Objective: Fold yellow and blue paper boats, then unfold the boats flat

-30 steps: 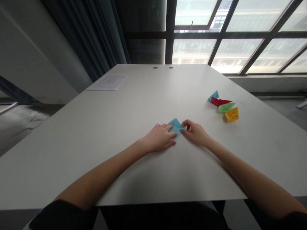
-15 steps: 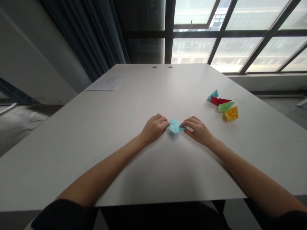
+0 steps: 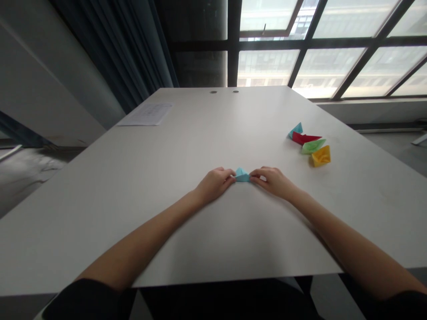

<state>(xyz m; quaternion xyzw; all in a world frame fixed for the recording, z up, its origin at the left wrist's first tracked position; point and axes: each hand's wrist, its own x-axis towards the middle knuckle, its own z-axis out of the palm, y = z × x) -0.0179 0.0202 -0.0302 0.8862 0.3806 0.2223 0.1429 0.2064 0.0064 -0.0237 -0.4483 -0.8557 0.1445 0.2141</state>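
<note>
Facing a white table and seeing, at the right of the frame, well apart from the right hand, a slanting row: blue folded piece, red folded piece, green folded piece and yellow folded piece, close together. See a dark blue curtain at upper left, a window at upper right. Hold a light-blue folded paper just right of and below the frame's center, its left end clamped in the left hand's fingertips, its right end pinched by the right hand. Run its long axis left to right across the frame, small peak pointing toward the top. Find print on a white sheet at upper left, too small to read.
</note>
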